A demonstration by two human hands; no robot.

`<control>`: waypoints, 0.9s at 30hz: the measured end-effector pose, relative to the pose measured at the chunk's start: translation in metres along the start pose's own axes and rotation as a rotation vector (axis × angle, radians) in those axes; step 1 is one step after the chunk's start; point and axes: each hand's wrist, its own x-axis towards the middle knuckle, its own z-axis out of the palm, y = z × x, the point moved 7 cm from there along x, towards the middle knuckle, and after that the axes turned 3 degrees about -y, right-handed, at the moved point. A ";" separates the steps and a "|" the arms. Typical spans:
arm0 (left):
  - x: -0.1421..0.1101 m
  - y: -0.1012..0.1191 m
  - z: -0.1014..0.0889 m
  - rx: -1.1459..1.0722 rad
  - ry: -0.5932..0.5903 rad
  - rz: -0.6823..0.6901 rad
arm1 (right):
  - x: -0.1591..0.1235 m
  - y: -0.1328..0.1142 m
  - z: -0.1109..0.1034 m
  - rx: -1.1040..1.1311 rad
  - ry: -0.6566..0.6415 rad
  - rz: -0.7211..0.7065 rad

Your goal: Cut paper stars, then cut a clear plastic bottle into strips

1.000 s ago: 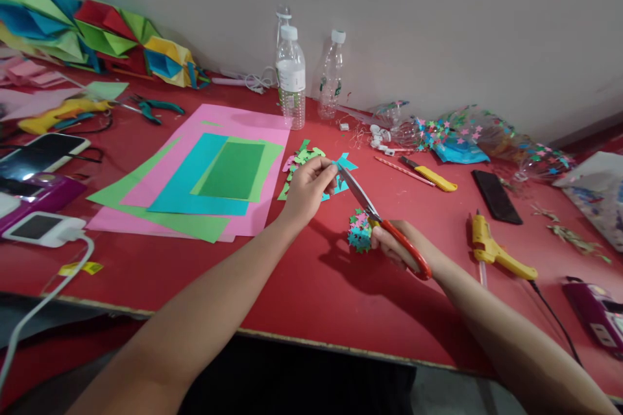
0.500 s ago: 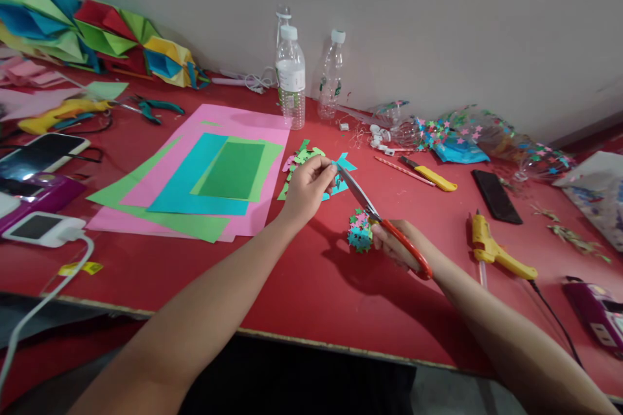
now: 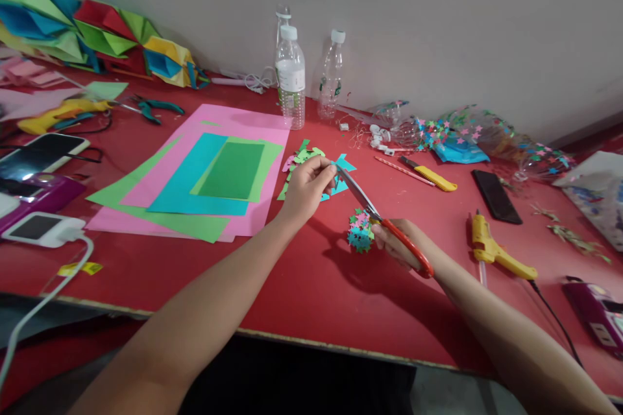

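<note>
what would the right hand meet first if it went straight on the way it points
Led by its red-handled metal scissors, the right hand would probably meet the bare left hand first, though depth between them is unclear.

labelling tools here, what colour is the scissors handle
The scissors handle is mainly red, clearest in the head view.

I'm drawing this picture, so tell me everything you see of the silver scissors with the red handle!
The scissors have long, shiny blades that look like metal and a red handle that looks like plastic. The bare right hand grips the handle over the flat red tabletop. The blades point forward and leftward, tips close to the bare left hand. I can't tell how far they're open.
</note>
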 end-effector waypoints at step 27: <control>-0.002 -0.006 0.004 -0.073 -0.002 -0.001 | 0.005 0.006 0.008 0.116 -0.091 -0.097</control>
